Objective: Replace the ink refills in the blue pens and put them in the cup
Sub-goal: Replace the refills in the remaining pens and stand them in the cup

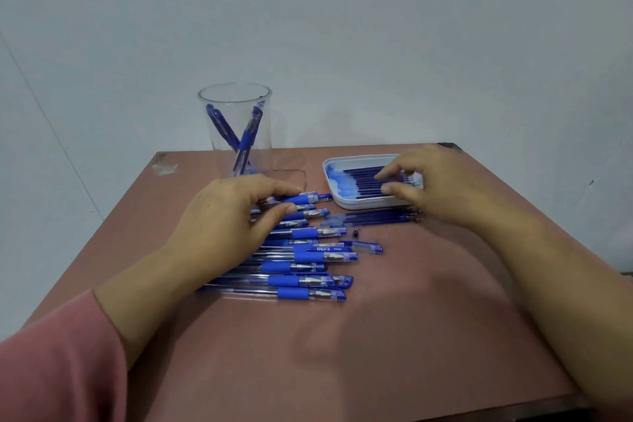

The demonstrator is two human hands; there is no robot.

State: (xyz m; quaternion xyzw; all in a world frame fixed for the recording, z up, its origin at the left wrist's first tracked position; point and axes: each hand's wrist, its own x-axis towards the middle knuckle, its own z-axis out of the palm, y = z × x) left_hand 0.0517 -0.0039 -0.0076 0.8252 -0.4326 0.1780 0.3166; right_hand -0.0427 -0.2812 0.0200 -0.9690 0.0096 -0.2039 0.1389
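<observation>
Left grip (233, 216) sits over the far end of the row of blue pens (301, 281) on the desk (376, 336). Your forefinger and thumb are narrow, closed from either side on the top pen (318, 198), which lies flat. The pens have clear barrels, blue rubber sleeves near the tip and blue caps. They lie side by side, tips to your right, left of desk centre.

Right grip (442, 185) reaches into the white tray (342, 203) at far right. Your fingertip and thumb are narrow, pinching one of the tray refills (359, 179), which are thin dark blue tubes packed in a row.

Loose refills (376, 217) lie on the desk just in front of the tray. A small dark piece (356, 232) and a loose cap (366, 247) lie beside the pen row.

The clear cup (207, 134) stands upright at the far left edge of the desk. It holds two pens (246, 137), crossed and leaning. A pink sleeve (51, 363) covers your left arm.
</observation>
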